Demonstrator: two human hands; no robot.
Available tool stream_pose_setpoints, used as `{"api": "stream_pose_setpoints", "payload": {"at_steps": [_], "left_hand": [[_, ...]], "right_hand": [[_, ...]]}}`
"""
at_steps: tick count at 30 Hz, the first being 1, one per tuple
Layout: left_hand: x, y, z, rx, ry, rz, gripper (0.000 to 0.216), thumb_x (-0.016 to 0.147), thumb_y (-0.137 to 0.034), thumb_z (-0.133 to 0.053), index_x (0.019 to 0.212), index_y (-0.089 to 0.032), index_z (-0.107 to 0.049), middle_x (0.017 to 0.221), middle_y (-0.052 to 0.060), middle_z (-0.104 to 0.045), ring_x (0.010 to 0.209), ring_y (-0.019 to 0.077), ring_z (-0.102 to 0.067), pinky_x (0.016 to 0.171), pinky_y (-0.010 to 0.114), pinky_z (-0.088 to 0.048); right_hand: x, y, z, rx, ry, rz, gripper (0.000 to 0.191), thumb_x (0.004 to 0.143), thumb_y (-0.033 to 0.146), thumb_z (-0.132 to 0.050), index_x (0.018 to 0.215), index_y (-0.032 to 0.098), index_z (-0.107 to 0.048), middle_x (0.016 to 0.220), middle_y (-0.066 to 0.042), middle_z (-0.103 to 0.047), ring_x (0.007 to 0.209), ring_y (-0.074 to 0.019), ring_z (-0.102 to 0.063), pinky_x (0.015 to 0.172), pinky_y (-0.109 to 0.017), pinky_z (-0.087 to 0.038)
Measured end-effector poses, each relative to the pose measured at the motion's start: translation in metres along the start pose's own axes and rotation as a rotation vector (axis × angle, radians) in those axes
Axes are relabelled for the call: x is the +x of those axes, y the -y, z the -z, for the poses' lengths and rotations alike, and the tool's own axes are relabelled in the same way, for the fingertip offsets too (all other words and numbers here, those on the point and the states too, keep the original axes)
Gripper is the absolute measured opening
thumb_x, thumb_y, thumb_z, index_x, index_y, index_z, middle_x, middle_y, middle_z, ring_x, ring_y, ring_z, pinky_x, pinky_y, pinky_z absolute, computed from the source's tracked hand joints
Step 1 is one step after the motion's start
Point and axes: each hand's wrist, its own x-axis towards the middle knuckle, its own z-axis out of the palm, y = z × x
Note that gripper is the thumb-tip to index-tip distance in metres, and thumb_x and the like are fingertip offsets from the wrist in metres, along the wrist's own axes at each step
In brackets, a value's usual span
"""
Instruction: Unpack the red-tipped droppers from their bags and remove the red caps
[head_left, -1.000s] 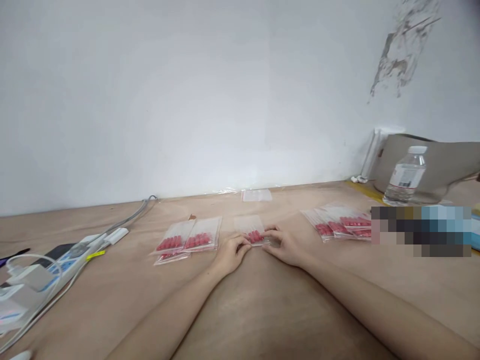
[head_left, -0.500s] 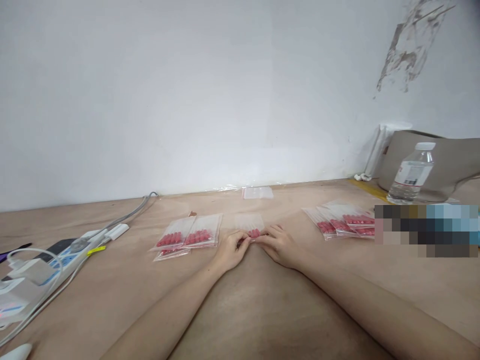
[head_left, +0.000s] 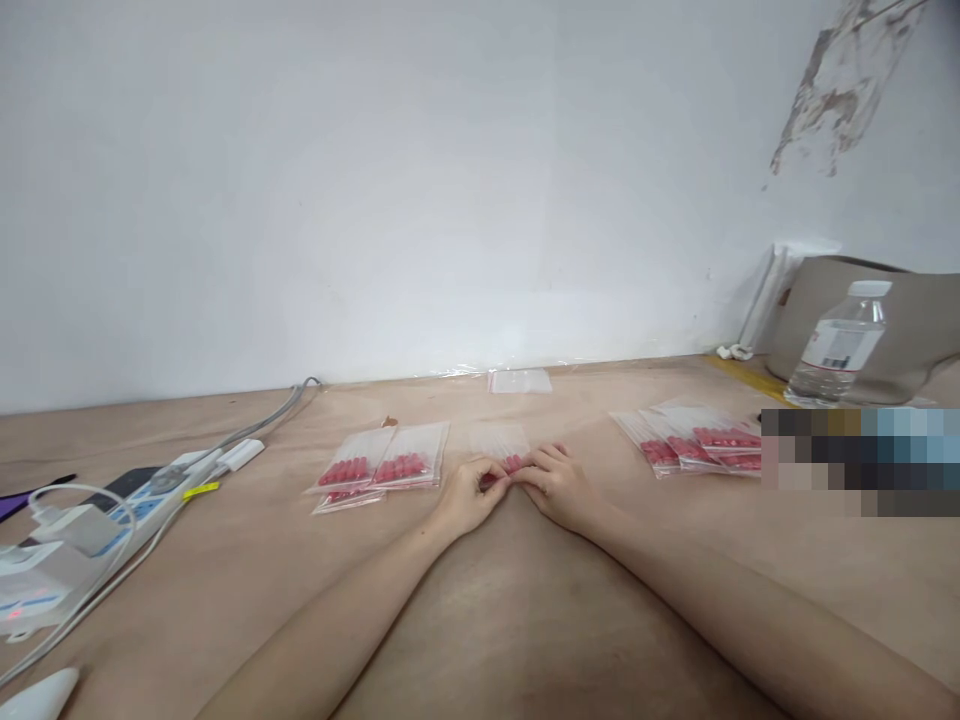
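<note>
We sit at a tan plywood table [head_left: 525,620] against a white wall [head_left: 375,200] with peeling paint. Our left hand [head_left: 469,495] and right hand [head_left: 559,485] meet at mid-table. Each pinches the near edge of a small clear bag [head_left: 499,440] lying flat (fingers half hide its red contents). A pixelated patch [head_left: 862,460] cuts off the glossy filled bags [head_left: 690,440] to the right.

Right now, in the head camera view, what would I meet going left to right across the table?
White power strip → cluster of filled zip bags → left hand → zip bag pinched by both hands → right hand → fanned heap of filled zip bags → water bottle.
</note>
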Motion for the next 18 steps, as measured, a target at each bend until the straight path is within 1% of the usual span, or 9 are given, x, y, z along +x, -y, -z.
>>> {"api": "stream_pose_setpoints", "payload": {"at_steps": [2, 4, 7, 9, 12, 15, 18], "left_hand": [[0.001, -0.002, 0.001, 0.036, 0.024, -0.024, 0.009, 0.077, -0.017, -0.052, 0.072, -0.016, -0.059, 0.080, 0.003, -0.064, 0.074, 0.0136, -0.058, 0.069, 0.026, -0.046], [0.003, -0.005, 0.001, 0.054, 0.046, -0.057, 0.011, 0.078, -0.016, -0.050, 0.073, -0.017, -0.060, 0.083, 0.003, -0.064, 0.077, 0.0139, -0.058, 0.072, 0.026, -0.046], [0.005, -0.007, 0.001, 0.036, 0.065, -0.090, 0.015, 0.080, -0.015, -0.047, 0.074, -0.017, -0.060, 0.089, 0.004, -0.064, 0.085, 0.0141, -0.058, 0.078, 0.026, -0.044], [0.005, -0.006, 0.000, 0.028, 0.064, -0.072, 0.017, 0.082, -0.014, -0.044, 0.073, -0.016, -0.058, 0.091, 0.004, -0.063, 0.088, 0.0140, -0.057, 0.080, 0.026, -0.044], [0.003, -0.003, -0.002, 0.069, 0.050, -0.029, 0.016, 0.083, -0.015, -0.042, 0.073, -0.017, -0.055, 0.087, 0.004, -0.062, 0.085, 0.0146, -0.057, 0.078, 0.028, -0.044], [0.001, -0.002, -0.003, 0.156, 0.041, -0.021, 0.016, 0.084, -0.015, -0.039, 0.077, -0.017, -0.053, 0.082, 0.003, -0.059, 0.079, 0.0151, -0.055, 0.073, 0.028, -0.043], [0.001, -0.002, -0.004, 0.234, 0.004, -0.009, 0.016, 0.085, -0.017, -0.038, 0.077, -0.017, -0.052, 0.078, 0.003, -0.057, 0.075, 0.0151, -0.053, 0.069, 0.028, -0.042]], "right_hand": [[0.000, 0.001, 0.000, -0.007, 0.015, 0.004, 0.017, 0.080, 0.014, -0.049, 0.080, 0.022, -0.063, 0.080, -0.002, -0.063, 0.078, -0.0144, -0.049, 0.072, -0.029, -0.030], [0.000, 0.002, 0.001, -0.016, 0.036, -0.003, 0.016, 0.080, 0.012, -0.048, 0.079, 0.021, -0.062, 0.082, -0.002, -0.063, 0.079, -0.0147, -0.049, 0.072, -0.029, -0.030], [0.001, 0.004, 0.001, -0.036, 0.076, -0.051, 0.014, 0.080, 0.013, -0.048, 0.078, 0.019, -0.060, 0.084, -0.003, -0.062, 0.080, -0.0155, -0.050, 0.072, -0.029, -0.031], [0.001, 0.007, 0.000, -0.048, 0.117, -0.098, 0.013, 0.081, 0.014, -0.047, 0.078, 0.019, -0.058, 0.084, -0.004, -0.062, 0.081, -0.0160, -0.051, 0.071, -0.029, -0.032], [0.002, 0.010, -0.004, -0.063, 0.168, -0.149, 0.013, 0.083, 0.016, -0.045, 0.078, 0.017, -0.057, 0.081, -0.006, -0.060, 0.077, -0.0163, -0.052, 0.067, -0.029, -0.033], [0.004, 0.013, -0.006, -0.055, 0.185, -0.171, 0.015, 0.085, 0.017, -0.043, 0.077, 0.016, -0.056, 0.079, -0.007, -0.059, 0.074, -0.0164, -0.052, 0.065, -0.029, -0.036], [0.005, 0.016, -0.008, 0.006, 0.192, -0.157, 0.015, 0.083, 0.014, -0.043, 0.078, 0.015, -0.056, 0.080, -0.007, -0.059, 0.076, -0.0164, -0.053, 0.067, -0.028, -0.040]]}}
